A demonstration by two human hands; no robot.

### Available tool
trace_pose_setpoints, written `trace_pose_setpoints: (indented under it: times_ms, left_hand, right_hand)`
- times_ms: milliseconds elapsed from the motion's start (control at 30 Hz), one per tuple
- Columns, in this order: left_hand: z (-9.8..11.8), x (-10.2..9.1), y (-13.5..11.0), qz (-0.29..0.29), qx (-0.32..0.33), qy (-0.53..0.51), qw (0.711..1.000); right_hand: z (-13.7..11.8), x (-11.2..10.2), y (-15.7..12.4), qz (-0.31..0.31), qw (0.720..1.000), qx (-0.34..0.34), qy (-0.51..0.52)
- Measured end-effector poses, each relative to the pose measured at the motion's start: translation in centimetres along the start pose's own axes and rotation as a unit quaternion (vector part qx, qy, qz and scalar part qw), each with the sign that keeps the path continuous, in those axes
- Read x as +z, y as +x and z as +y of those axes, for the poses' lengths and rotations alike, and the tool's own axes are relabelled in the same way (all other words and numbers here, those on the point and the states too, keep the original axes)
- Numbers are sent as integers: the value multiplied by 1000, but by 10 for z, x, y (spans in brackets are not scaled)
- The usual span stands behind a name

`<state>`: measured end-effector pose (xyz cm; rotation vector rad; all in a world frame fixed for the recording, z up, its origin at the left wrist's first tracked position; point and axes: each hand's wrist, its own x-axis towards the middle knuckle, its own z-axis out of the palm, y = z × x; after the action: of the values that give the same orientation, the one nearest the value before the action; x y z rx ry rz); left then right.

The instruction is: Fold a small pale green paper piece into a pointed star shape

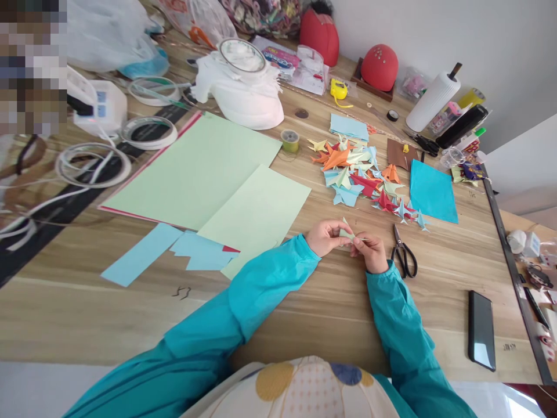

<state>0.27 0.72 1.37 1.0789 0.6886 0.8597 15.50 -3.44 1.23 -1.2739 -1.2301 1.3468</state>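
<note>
My left hand [325, 237] and my right hand [371, 251] meet over the wooden table [331, 302], both pinched on a small pale green folded paper piece [347, 232]. The fingers of each hand are closed round it. Both arms wear teal sleeves. Just beyond the hands lies a pile of folded paper shapes [361, 174] in orange, red, blue and green. Black scissors [404, 255] rest right of my right hand.
Large pale green sheets [209, 174] and light blue paper offcuts [174, 249] lie to the left. A teal sheet [431, 191] sits at the right, a black phone [481, 330] near the front edge. Tape rolls [148, 132], a white container [241, 87] and a paper towel roll [433, 100] stand at the back.
</note>
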Motion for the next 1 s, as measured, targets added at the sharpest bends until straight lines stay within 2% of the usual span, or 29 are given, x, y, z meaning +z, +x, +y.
trace_pose_setpoints:
  times_ms: [167, 567, 767, 1000]
  left_hand:
    - [-1, -1, 0, -13, -16, -21, 1000]
    - [-1, 2, 0, -6, -38, -48, 998]
    - [-2, 2, 0, -19, 1, -61, 998]
    - [-2, 2, 0, 12, -13, -31, 999]
  right_hand:
    - [6, -1, 0, 8, 999, 16, 41]
    - [9, 3, 1, 100, 989, 21, 109]
    - [10, 0, 1, 65, 990, -5, 126]
    - [7, 4, 2, 60, 996, -14, 64]
